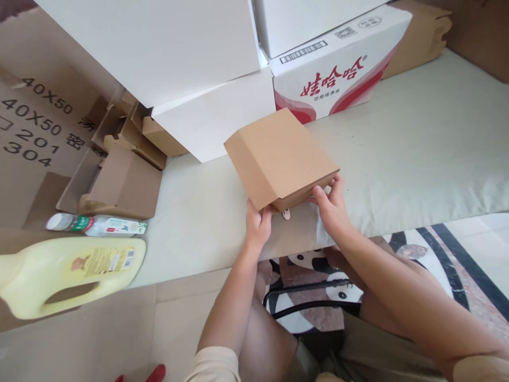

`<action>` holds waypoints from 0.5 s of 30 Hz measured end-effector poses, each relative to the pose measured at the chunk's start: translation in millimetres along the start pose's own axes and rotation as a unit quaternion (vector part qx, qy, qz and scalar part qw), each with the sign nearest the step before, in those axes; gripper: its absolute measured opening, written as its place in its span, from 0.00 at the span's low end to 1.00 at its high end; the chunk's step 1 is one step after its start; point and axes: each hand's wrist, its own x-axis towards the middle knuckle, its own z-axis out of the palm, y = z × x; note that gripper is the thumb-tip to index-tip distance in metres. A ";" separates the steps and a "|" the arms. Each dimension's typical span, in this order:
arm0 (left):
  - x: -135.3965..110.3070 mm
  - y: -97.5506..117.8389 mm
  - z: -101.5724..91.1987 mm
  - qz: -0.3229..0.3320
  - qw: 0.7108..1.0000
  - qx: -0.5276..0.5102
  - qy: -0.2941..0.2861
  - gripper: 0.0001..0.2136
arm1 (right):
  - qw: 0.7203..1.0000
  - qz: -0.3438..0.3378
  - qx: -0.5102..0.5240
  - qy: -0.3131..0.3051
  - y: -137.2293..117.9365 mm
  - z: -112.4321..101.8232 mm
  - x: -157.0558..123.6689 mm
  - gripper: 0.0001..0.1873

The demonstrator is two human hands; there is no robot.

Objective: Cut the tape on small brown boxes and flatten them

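Note:
A small brown cardboard box (292,151) is held over the pale green cloth surface, tilted, with its lid side up and a flap slanting along its left side. My left hand (258,225) grips its near left corner, the thumb at the edge and the other fingers partly hidden. At the near right corner, my right hand (331,208) pinches the box's front side between thumb and fingers. Below the front side a small white item (286,214) shows, too small to name.
White cartons (222,109) and a red-and-white water carton (338,77) stand behind. To the left are folded brown boxes (125,180), a clear bottle (97,224) and a yellow jug (115,265). The cloth surface (421,154) extends right; its front edge lies above my knees.

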 end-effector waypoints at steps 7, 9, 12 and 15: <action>-13.7 -6.4 19.0 -0.057 0.995 -0.081 -0.006 0.11 | 0.997 0.015 0.067 -0.023 -2.9 -2.1 -0.3 0.41; -10.8 -8.5 21.0 -0.068 0.992 -0.107 0.005 0.12 | 0.999 0.005 0.045 -0.029 -5.8 -0.9 -1.9 0.46; -3.8 -10.6 20.1 -0.077 0.987 -0.134 0.036 0.16 | 0.999 0.006 -0.010 -0.031 -5.8 0.8 -2.5 0.57; 0.8 -12.3 16.6 -0.075 0.990 -0.113 0.042 0.17 | 0.996 -0.015 -0.079 -0.038 -0.5 -0.9 -0.6 0.62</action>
